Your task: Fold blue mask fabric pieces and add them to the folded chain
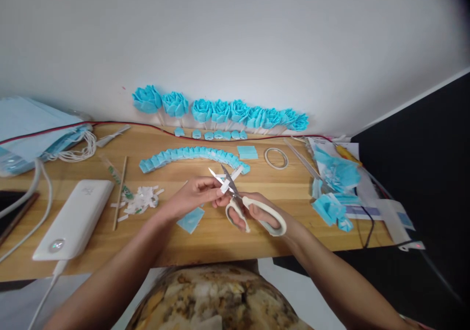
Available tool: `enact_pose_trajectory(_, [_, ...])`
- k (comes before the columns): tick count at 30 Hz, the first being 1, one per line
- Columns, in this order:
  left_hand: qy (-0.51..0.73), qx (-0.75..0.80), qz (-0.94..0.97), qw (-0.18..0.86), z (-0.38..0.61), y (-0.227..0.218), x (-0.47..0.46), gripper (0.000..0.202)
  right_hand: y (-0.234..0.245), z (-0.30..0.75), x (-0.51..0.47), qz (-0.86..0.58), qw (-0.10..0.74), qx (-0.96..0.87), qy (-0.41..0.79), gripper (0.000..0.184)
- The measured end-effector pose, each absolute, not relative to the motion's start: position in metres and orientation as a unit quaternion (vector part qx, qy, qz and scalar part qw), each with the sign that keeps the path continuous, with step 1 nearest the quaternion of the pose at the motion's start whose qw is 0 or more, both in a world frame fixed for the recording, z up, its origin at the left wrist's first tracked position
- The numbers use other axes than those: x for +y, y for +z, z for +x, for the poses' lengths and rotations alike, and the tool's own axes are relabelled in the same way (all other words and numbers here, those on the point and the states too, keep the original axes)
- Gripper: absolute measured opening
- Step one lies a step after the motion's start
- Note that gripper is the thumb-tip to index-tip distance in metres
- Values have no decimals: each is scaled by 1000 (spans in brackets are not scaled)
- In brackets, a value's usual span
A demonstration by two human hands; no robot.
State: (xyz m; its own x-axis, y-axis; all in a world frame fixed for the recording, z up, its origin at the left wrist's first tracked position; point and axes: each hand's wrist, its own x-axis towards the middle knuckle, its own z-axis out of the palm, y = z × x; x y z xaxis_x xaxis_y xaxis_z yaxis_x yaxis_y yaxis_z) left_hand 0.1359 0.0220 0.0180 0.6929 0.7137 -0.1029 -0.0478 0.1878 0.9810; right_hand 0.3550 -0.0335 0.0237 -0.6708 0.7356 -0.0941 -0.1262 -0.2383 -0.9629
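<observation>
My right hand (253,212) has its fingers through the white handles of a pair of scissors (264,213), whose blades are spread and point up and to the left. Between the fingertips of my left hand (205,193) is a narrow white strip (225,187), lying across the scissor blades. A blue square (191,220) rests on the table just below my left hand. Beyond the blades curves a row of folded blue pieces (191,153), and a blue rectangle (247,152) lies past its right end.
Blue flowers on sticks (220,110) lean along the wall. A tape roll (276,158) lies at the right, with crumpled blue scraps (332,207) farther over. White paper bits (142,200), a thin stick (120,193) and a white power bank (75,220) are at the left.
</observation>
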Motion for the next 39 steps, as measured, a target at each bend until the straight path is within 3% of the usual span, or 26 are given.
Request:
enact_pose_trajectory(13, [275, 286, 613, 683, 129, 21, 23, 30, 20, 356, -40, -262, 355, -482, 757, 55])
enact_pose_trajectory(18, [323, 339, 590, 658, 135, 11, 22, 41, 23, 349, -41, -291, 334, -460, 770, 58])
enact_pose_trajectory(25, [332, 440, 567, 612, 142, 12, 23, 46, 33, 323, -50, -297, 172, -581, 738, 55])
enact_pose_trajectory(30, [360, 423, 524, 646, 139, 11, 26, 48, 28, 356, -51, -340, 212, -538, 742, 52])
enact_pose_trajectory(35, [379, 357, 491, 698, 138, 7, 25, 50, 21, 384, -50, -340, 259, -551, 716, 75])
enact_pose_trajectory(39, [363, 336, 499, 711, 137, 4, 25, 52, 14, 383, -50, -313, 265, -547, 730, 73])
